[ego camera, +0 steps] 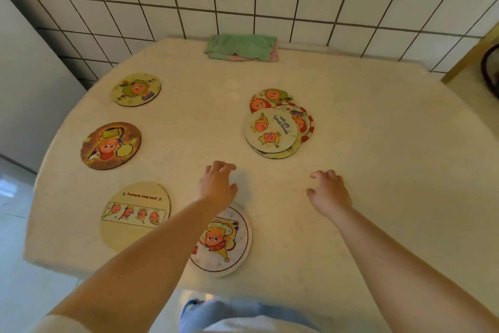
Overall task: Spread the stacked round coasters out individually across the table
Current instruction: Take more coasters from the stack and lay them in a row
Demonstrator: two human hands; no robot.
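Hands [217,186] above round coasters [278,127].

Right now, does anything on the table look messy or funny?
Yes. The coasters in the pile on the right lie crookedly on top of each other, edges sticking out. Four coasters on the left and near side lie singly. Both hands, left hand and right hand, are empty.
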